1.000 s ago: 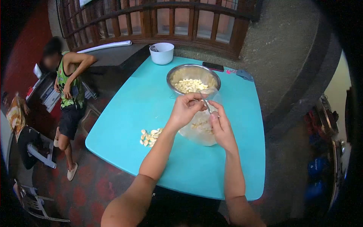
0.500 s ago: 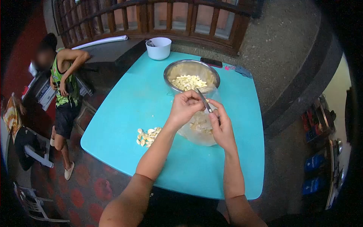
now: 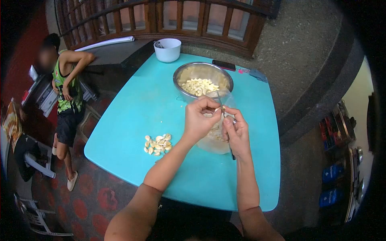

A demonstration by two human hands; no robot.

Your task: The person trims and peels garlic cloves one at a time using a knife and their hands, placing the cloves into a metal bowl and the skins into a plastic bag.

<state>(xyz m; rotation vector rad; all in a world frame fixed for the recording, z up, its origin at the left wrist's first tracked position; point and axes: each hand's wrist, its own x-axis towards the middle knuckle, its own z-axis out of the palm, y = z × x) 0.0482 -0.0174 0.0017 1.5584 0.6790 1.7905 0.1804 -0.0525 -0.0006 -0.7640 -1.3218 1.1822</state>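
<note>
My right hand [image 3: 236, 130] is closed round a small knife [image 3: 230, 146], its blade pointing up and away between my hands. Pinched in the fingers of my left hand [image 3: 203, 117] is a small pale garlic clove [image 3: 219, 109], touching the blade. Under my hands lies a clear plastic bag [image 3: 213, 145] with pale scraps in it. Just beyond stands a metal bowl [image 3: 181, 86] holding many peeled cloves [image 3: 199, 86]. A pile of unpeeled cloves [image 3: 158, 144] rests on the turquoise table [image 3: 120, 132], left of my left forearm.
A white bowl [image 3: 167, 51] with something dark inside stands at the table's far left corner. A dark phone [image 3: 223, 65] and a blue-grey cloth [image 3: 258, 75] lie along the far edge. A person [image 3: 68, 88] in a green top is beyond the table's left side.
My right hand has turned the knife, so its dark handle end now shows below the hand. My left hand has shifted slightly right. The view has moved a little.
</note>
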